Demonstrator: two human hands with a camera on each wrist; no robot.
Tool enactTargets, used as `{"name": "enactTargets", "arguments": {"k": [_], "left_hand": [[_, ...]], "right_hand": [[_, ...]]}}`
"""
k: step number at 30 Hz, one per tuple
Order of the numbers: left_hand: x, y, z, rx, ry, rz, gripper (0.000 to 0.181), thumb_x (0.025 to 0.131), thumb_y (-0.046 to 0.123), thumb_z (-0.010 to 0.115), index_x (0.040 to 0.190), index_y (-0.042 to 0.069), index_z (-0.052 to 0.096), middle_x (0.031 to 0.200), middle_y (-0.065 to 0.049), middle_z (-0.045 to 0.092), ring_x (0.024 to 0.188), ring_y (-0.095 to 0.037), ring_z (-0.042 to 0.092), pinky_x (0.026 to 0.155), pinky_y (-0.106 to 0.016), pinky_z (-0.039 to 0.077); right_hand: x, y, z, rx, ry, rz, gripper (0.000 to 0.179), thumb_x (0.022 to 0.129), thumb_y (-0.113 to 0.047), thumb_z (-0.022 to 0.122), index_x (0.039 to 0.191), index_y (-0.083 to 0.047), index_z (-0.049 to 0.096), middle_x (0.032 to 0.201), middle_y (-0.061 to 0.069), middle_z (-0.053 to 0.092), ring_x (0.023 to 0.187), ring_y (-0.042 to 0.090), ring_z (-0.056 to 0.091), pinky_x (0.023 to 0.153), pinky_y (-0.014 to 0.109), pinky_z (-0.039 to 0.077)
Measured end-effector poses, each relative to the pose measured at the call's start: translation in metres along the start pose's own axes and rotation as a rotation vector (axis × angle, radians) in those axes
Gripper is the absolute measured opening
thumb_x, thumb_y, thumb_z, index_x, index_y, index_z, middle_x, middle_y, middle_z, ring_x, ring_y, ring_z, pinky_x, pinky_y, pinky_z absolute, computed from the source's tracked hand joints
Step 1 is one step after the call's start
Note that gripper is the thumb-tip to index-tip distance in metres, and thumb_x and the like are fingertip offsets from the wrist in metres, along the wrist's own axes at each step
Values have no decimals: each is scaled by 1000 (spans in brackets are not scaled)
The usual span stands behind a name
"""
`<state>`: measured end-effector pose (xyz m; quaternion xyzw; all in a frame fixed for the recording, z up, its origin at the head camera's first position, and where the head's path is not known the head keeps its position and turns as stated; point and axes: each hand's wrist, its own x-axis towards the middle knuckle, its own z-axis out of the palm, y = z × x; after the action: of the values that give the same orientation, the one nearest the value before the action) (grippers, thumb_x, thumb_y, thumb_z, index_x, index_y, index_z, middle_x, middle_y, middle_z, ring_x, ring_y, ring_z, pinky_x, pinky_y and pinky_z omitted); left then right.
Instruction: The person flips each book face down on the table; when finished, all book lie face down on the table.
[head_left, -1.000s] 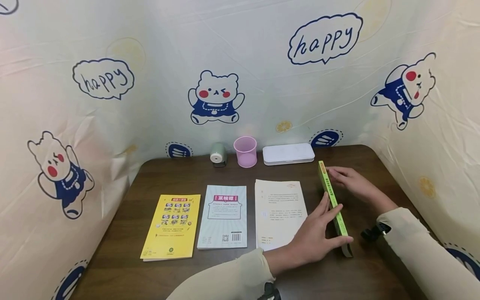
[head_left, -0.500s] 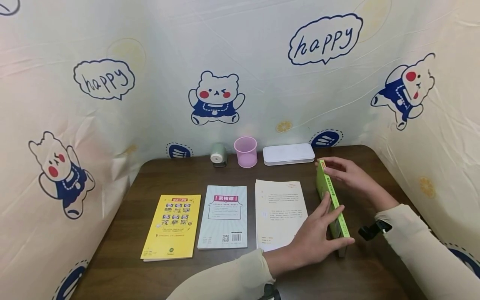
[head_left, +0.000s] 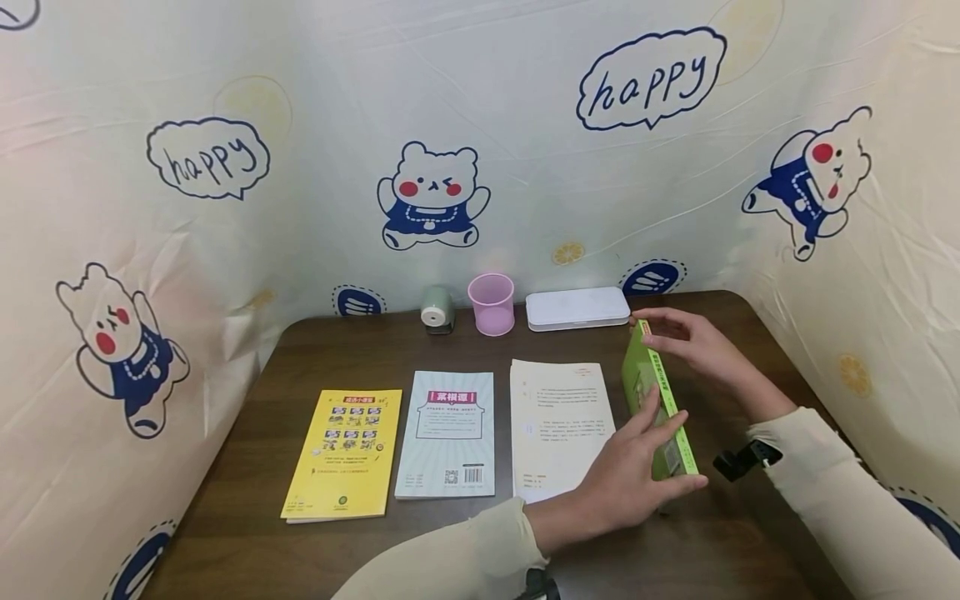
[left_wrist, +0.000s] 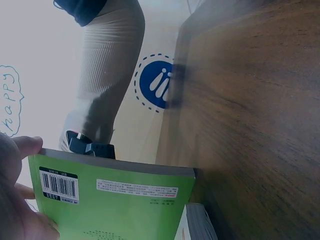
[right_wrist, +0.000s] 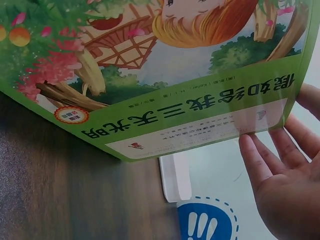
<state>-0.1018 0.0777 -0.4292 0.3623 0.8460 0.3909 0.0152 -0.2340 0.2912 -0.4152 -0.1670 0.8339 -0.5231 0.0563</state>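
Observation:
A green book [head_left: 642,379] stands on edge at the right of the dark table, spine up, its left face partly showing. My left hand [head_left: 618,479] holds its near end, fingers spread along the spine and thumb at the near corner. In the left wrist view, my left fingers [left_wrist: 37,225] lie at the edge of the back cover [left_wrist: 135,210], beside a barcode. At the far end, my right hand [head_left: 697,346] pinches the top corner. The right wrist view shows the illustrated front cover [right_wrist: 175,107] and my right hand [right_wrist: 287,175] at its corner.
A white-covered book [head_left: 558,425], a light blue book [head_left: 446,433] and a yellow book [head_left: 345,454] lie in a row leftward. Along the back stand a green pencil sharpener [head_left: 437,308], a pink cup [head_left: 492,304] and a flat white case [head_left: 577,307]. A printed curtain [head_left: 300,250] surrounds the table.
The green book has turned so more of its left face shows, and its lower edge has swung left. My right hand has moved to its far corner; my left hand has barely moved.

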Motion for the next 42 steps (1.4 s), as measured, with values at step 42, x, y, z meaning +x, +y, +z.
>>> {"name": "enactTargets", "arguments": {"k": [42], "left_hand": [[10,-32,30,377,-690,-41,89,94,60,66,163,16,31,172,-16,3,158,-25,13,125,-28,20]], "right_hand": [[-26,38,-31,-30,-46,119,57,107,-29,57,157,-7,41,158,22,42,125,29,57,91,27,57]]}}
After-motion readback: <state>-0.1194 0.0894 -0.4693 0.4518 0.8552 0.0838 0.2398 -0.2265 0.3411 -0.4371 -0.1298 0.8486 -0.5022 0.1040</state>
